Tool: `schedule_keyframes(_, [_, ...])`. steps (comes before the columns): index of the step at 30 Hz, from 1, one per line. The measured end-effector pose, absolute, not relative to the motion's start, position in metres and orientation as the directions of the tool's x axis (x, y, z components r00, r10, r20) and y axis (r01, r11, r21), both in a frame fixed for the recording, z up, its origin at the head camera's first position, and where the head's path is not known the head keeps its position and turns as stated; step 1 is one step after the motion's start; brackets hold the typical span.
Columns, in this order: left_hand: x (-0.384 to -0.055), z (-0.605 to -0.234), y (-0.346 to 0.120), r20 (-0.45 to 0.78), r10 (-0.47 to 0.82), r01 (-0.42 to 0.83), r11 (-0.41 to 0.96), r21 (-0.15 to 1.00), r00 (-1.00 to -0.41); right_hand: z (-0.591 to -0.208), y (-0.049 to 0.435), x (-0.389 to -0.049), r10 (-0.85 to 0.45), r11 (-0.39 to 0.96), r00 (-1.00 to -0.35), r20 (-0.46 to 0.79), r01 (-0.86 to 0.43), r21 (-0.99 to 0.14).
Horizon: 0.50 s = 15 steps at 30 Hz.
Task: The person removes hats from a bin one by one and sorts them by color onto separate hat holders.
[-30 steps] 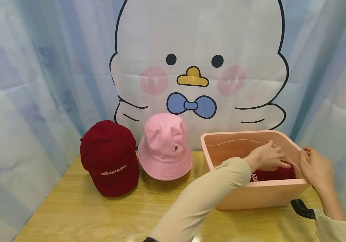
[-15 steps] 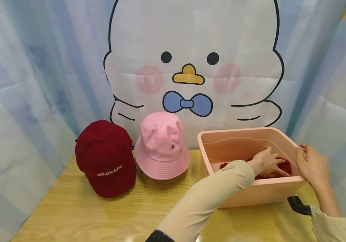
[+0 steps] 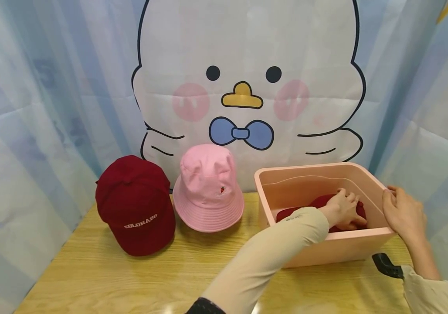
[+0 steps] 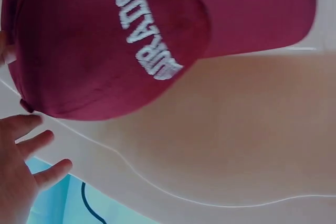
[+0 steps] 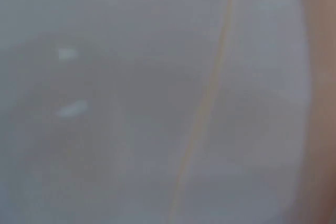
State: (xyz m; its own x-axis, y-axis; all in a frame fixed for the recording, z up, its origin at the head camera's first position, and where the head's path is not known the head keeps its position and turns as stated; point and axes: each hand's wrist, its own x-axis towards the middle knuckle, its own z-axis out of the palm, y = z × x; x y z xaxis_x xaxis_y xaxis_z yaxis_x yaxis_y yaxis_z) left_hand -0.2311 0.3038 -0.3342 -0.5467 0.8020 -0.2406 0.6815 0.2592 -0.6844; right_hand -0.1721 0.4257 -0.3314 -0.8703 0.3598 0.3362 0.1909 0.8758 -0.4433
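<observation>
Inside the pink bin [image 3: 306, 258], at the right of the table, lies a dark red baseball cap [image 3: 318, 200]. My left hand [image 3: 341, 208] reaches into the bin, its spread fingers resting on the crown. In the left wrist view white letters show on the front of this cap [image 4: 105, 66], its brim pointing away; the left hand [image 4: 21, 166] is at its back edge with fingers apart. The right hand [image 3: 404, 213] grips the bin's right rim, thumb on the rim. The right wrist view is blurred: a pale surface with a yellowish line.
A second dark red cap [image 3: 134, 200], lettered COLORADO, stands at the left of the wooden table [image 3: 137, 283]. Beside it is a pink bucket hat [image 3: 208, 192] with a small strawberry. Behind hangs a curtain [image 3: 318, 43] printed with a white cartoon bird.
The left hand has lowered onto the cap in the bin. That cap has shifted left and now shows more along the bin floor. The right hand stays on the rim.
</observation>
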Motion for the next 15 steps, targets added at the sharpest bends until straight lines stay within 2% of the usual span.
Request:
schedule_keyframes(9, [-0.237,-0.329,0.291,-0.155,0.863,0.718,0.286,-0.635,-0.481,-0.330,0.424,-0.176,0.330,0.887,-0.875,0.353,0.160,-0.433])
schedule_keyframes(15, [-0.241,-0.320,0.283,-0.109,0.870,0.719,0.320,-0.616,-0.480,-0.331,0.425,-0.176,0.322,0.892,-0.882,0.344,0.161,-0.423])
